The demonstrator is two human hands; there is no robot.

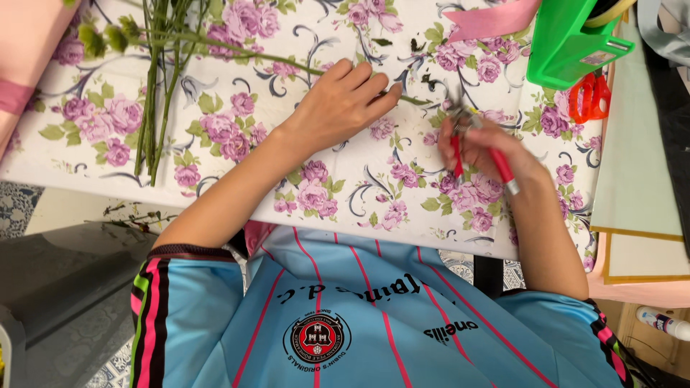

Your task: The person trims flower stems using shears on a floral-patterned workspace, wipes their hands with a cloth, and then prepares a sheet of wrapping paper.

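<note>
1. Hands both up on the desk (215,169), covered in a white cloth with purple roses all over.
2. Left hand (338,104) lying palm down near the middle, fingers (377,97) close together and pressing flat on a long green stem (284,63) that runs from the far left corner toward the middle.
3. Right hand (492,154) just beside it, toward the right edge, fingers curled tight around red-handled snips (478,147), handles sticking back toward the near edge, metal tip pointing at the stem's cut end. Can't tell if the blades are actually touching the stem, too blurry there.
4. Bunch of green stems (154,93) lying at the far left corner, running from the far edge toward the near edge, some small green buds up top.
5. Green plastic box (568,43) at the far right corner, orange-handled scissors (589,97) right below it, near the right edge.
6. Pink ribbon (489,20) along the far edge, just left of the green box.
7. Little dark leaf bits (420,47) scattered on the cloth past the left hand's fingertips.
8. Light blue striped shirt (359,316) filling the near side, below the desk's near edge.
</note>
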